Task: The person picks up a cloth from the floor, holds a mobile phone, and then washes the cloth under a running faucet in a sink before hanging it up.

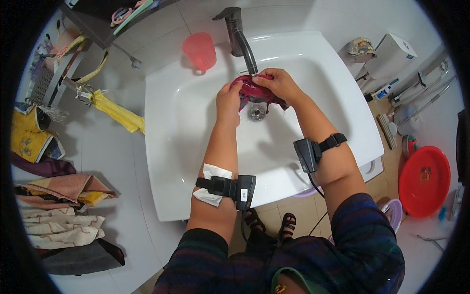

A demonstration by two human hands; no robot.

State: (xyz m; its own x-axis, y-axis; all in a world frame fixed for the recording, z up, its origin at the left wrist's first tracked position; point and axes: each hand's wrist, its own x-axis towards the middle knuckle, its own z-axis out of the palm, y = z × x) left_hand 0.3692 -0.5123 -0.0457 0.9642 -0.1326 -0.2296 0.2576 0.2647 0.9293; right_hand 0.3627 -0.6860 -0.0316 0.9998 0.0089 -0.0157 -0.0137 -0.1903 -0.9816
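A wet, dark red piece of cloth (253, 89) is held under the tap (235, 32), its gathered upper edge close to the spout. My left hand (228, 102) is closed on its left side, and my right hand (281, 86) pinches the right side. Loose dark folds hang between and below my hands, above the metal drain (256, 113) of the white sink (181, 161). Whether the cloth is a garment or a rag, I cannot tell. Running water is not plainly visible.
On the sink's back rim stands a pink cup (199, 51). A yellow cloth (117, 111) hangs at the left, with several towels (61, 230) beyond it. At the right are a red basin (425, 181) and a mop (387, 130). Cables trail from both forearm straps.
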